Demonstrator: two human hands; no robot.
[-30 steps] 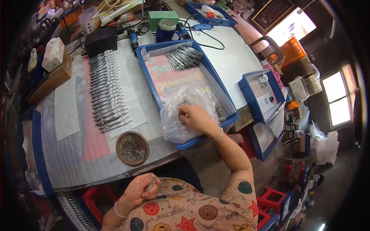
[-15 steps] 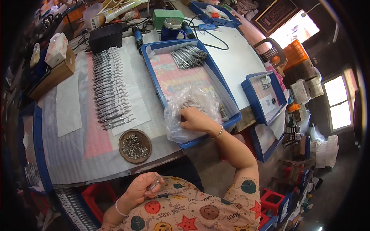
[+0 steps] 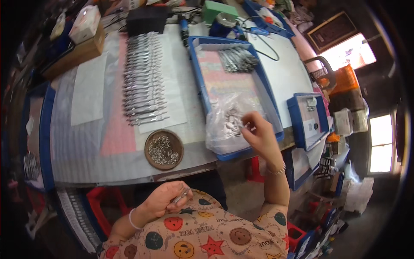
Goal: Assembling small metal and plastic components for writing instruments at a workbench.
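Note:
My left hand (image 3: 166,199), low in front of my body, is closed round a small grey metal piece (image 3: 181,195) whose end shows at the fingertips. Over the right side of a clear plastic bag (image 3: 217,134), my right hand (image 3: 261,137) is bent in a pinch. Something small and pale may be between its fingertips, but blur hides what it is. Many small whitish parts (image 3: 233,123) lie in the open bag. The bag rests on the near end of a blue tray (image 3: 200,82). Between my hands and the table's middle stands a round brown bowl (image 3: 148,160) of tiny metal parts.
A long row of slim silver pieces (image 3: 144,82) lies on white paper at the left. More silver pieces (image 3: 238,59) are heaped at the tray's far end. Beyond stand a blue mug (image 3: 222,26) and a green box (image 3: 217,11). A smaller blue tray (image 3: 297,118) sits at right.
My right hand has come up out of the plastic bag and moved right, uncovering the whitish parts. My left hand still holds its piece. The whole view has shifted.

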